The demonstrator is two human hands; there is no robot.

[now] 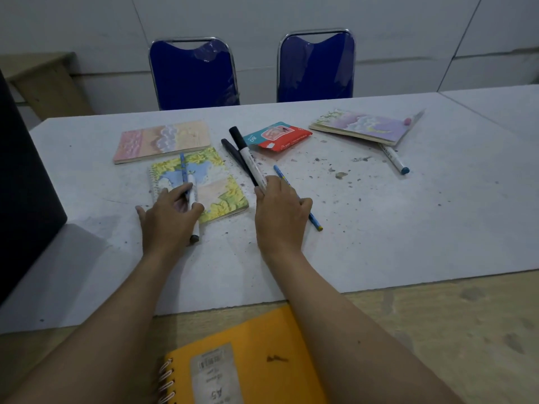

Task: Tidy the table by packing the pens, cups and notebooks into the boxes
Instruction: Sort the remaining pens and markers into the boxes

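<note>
Head view
Landmark: yellow floral notebook [217, 182], flat on the grey table [379, 228], left of centre.
Left hand [169, 217]: over the near-left corner of the floral notebook, fingers curled round a white marker [193, 199] that lies along the cover and runs off its near edge; a blue pen [183, 167] lies beside the marker on the cover.
Right hand [278, 211]: just right of the floral notebook, fingers folded over the near end of a black-capped white marker [248, 154]; whether it is lifted, cannot tell.
Dark pen [233, 153]: touching that marker's left side.
Blue pencil [313, 220]: passes under the right hand, tip toward the near edge.
Pink notebook [162, 139]: just behind the floral one.
Wipes packet [277, 137]: behind and right of it.
Purple notebook [364, 126]: far right, tilted on a blue-tipped marker [395, 160].
Orange spiral notebook [248, 363]: nearest the camera, off the grey sheet.
Blue chairs [194, 74]: two, behind the table.
</note>
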